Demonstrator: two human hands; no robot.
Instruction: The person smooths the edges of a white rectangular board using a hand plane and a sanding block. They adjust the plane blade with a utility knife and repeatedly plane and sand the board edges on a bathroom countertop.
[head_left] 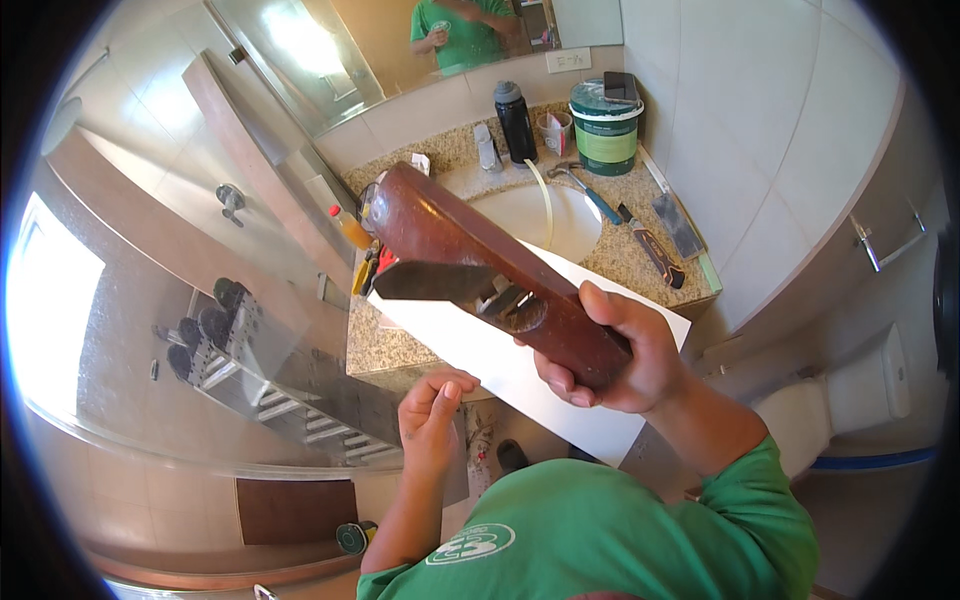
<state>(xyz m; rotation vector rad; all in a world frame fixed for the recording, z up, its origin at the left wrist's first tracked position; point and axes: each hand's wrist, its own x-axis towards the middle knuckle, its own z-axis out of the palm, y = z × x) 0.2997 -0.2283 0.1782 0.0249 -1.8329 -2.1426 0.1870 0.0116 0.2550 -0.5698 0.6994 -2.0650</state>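
A reddish-brown wooden hand plane (480,240) is raised at a slant above the vanity, with a dark flat blade (425,283) sticking out from its opening. My right hand (630,355) is closed around its near end, thumb on top and fingers underneath. Below the plane, my left hand (430,415) is held with fingers curled and thumb against them; nothing shows in it. A large white sheet or board (590,420) lies under the plane, across the counter front.
The granite counter (385,350) surrounds a white sink (580,225). On it are a hammer (595,195), a utility knife (655,250), a green bucket (605,130), a black bottle (514,125) and an orange-filled bottle (350,228). A glass panel (270,300) stands left, a toilet (850,395) right.
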